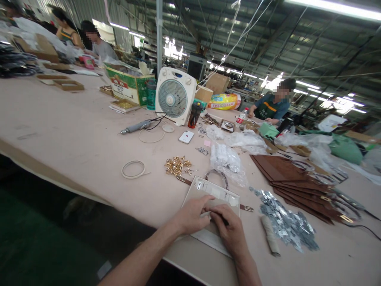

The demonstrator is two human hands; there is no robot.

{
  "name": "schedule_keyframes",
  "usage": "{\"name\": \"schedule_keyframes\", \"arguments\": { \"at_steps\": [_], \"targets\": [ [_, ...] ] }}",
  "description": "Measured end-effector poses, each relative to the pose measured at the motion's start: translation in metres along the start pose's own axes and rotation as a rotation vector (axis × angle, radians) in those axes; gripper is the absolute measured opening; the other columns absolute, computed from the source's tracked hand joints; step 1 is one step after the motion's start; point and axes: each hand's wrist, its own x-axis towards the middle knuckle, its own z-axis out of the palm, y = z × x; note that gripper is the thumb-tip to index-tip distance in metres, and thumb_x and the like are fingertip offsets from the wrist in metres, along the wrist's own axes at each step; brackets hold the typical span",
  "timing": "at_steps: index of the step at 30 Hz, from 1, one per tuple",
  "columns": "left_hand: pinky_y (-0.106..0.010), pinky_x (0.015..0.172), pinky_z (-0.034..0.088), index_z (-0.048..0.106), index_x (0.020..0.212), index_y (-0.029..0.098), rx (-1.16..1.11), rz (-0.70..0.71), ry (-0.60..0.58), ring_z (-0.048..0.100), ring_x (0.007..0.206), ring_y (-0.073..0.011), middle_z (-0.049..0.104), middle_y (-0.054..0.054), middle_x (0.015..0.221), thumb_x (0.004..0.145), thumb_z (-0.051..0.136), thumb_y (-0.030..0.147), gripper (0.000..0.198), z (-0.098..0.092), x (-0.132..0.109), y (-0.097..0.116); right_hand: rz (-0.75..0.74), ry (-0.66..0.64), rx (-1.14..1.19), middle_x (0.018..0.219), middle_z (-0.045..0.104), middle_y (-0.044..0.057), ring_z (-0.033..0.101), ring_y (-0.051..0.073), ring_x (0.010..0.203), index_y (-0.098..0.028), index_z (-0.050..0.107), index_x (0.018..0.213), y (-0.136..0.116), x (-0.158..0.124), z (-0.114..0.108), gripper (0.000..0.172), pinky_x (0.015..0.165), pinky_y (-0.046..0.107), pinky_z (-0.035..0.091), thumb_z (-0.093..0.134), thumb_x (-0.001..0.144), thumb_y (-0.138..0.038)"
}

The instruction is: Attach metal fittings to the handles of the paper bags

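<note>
Strip lights and roof beams run over a large workshop, where a long pale table (74,131) stretches from the near edge to the far left. At the near edge lies a pale grey panel (222,194) with a strap loop (216,174) showing at its far side, and both hands rest on it. The left hand (192,216) lies flat, its fingers stretched out and close together, pressing the panel down. The right hand (230,230) is curled, with its fingers closed round a slim dark tool (222,219) whose tip points left towards the left thumb. A small pale piece sits between the two hands, but what it is cannot be made out. By the look of it the work is at a fitting or marking stage on the panel's near part, and doing it well calls for firm downward pressure from the left hand and a steady tool tip. Just beyond the panel to the left sits a heap of gold fittings (177,165), and to the right a heap of silver pieces (285,222) beside a stack of brown leather sheets (291,178). Farther off stand a white fan (175,95) and a phone (186,136), and a co-worker (274,105) sits at the far right.
</note>
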Motion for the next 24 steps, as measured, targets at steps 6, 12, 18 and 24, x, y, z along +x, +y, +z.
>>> {"name": "schedule_keyframes", "arguments": {
  "at_steps": [6,12,18,24],
  "targets": [
    [-0.024,0.068,0.045,0.077,0.094,0.017,0.029,0.041,0.063,0.061,0.075,-0.0156,0.070,-0.002,0.085,0.085,0.063,0.021,0.016,0.0018,0.0022,-0.0022,0.012,0.059,-0.004,0.097,0.073,0.005,0.068,0.022,0.091,-0.027,0.072,0.104,-0.0011,-0.0012,-0.0013,0.013,0.080,0.034,0.055,0.061,0.101,-0.021],
    [-0.024,0.072,0.043,0.076,0.088,0.018,0.072,0.075,0.038,0.061,0.077,-0.0153,0.069,-0.001,0.080,0.092,0.063,0.023,0.014,-0.0007,0.0012,-0.0019,0.036,0.048,0.000,0.096,0.069,0.004,0.065,0.021,0.091,-0.026,0.069,0.101,-0.0026,-0.0029,-0.0020,0.011,0.082,0.033,0.053,0.059,0.102,-0.023],
    [-0.023,0.076,0.044,0.074,0.091,0.017,0.102,0.099,0.011,0.064,0.083,-0.0160,0.072,-0.002,0.087,0.099,0.057,0.026,0.020,-0.0023,-0.0017,0.0025,0.061,0.037,-0.005,0.100,0.066,0.006,0.062,0.022,0.097,-0.024,0.065,0.099,-0.0012,-0.0044,-0.0026,0.011,0.087,0.035,0.051,0.055,0.104,-0.025],
    [-0.023,0.073,0.042,0.072,0.086,0.017,0.145,0.102,0.032,0.062,0.078,-0.0150,0.070,-0.001,0.082,0.097,0.056,0.022,0.020,0.0001,-0.0005,0.0025,0.085,0.019,0.019,0.095,0.066,0.005,0.063,0.021,0.093,-0.024,0.066,0.095,-0.0056,-0.0030,-0.0044,0.012,0.084,0.033,0.050,0.056,0.103,-0.026]
  ]
}}
